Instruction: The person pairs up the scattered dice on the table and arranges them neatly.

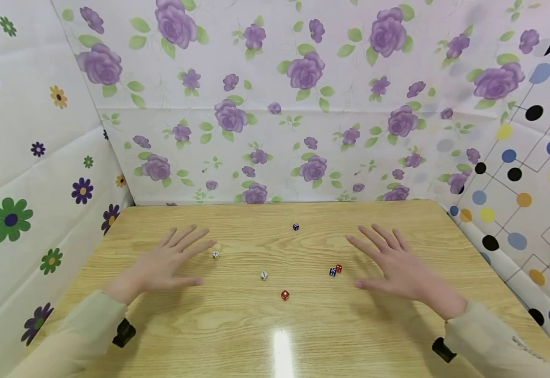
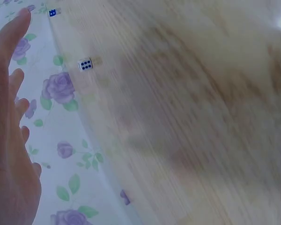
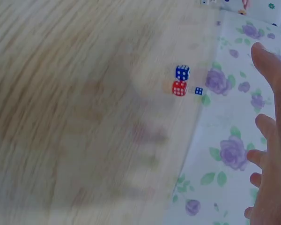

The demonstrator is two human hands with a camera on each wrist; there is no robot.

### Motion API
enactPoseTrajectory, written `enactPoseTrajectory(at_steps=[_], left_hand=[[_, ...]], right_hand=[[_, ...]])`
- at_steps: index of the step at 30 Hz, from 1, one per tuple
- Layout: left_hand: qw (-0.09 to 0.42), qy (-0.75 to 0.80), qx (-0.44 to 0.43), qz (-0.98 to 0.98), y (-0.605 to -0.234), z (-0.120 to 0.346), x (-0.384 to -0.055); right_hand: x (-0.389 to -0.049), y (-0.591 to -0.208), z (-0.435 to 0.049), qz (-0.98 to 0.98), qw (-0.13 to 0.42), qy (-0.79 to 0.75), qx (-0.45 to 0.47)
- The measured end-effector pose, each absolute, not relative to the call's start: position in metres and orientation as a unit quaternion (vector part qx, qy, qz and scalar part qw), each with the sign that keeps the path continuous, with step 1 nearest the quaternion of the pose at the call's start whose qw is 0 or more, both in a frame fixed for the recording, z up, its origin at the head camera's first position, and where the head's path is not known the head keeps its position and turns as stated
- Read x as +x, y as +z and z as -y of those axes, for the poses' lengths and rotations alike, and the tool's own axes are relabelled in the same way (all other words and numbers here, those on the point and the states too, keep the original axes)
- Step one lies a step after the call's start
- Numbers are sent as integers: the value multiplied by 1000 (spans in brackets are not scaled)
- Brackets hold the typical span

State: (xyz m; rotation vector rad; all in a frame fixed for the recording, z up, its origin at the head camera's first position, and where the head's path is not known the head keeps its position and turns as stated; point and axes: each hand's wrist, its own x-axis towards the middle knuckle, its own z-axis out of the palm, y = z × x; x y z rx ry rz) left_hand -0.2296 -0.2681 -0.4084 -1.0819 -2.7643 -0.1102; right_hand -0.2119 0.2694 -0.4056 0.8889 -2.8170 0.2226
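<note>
My left hand (image 1: 165, 263) hovers over the left half of the table, fingers spread and holding nothing. Just off its fingertips lies a white die (image 1: 216, 254), which shows six dots in the left wrist view. Over the right half, my right hand (image 1: 397, 265) is likewise spread and holds nothing. A blue die (image 1: 332, 272) and a red die (image 1: 339, 268) lie side by side left of its fingers. Between the hands are another white die (image 1: 263, 275) and a red die (image 1: 285, 295). Farther back sits a second blue die (image 1: 296, 227).
The wooden table (image 1: 237, 336) reflects a bright light near its front edge. Behind it hangs a cloth with purple roses (image 1: 265, 110). A flower-patterned cloth (image 1: 19, 168) stands at the left, a dotted one (image 1: 530, 173) at the right.
</note>
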Motion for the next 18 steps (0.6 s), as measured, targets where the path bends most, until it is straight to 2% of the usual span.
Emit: enactPoseTrajectory(at_steps=[8,18], left_hand=[[76,-81,-376,920,-414,251,-226],[74,-111,-395,909,-422,223,-217]], right_hand=[[-210,-411,-251,938,120,80,315],[-205,-420,-227,927,130,95,340]])
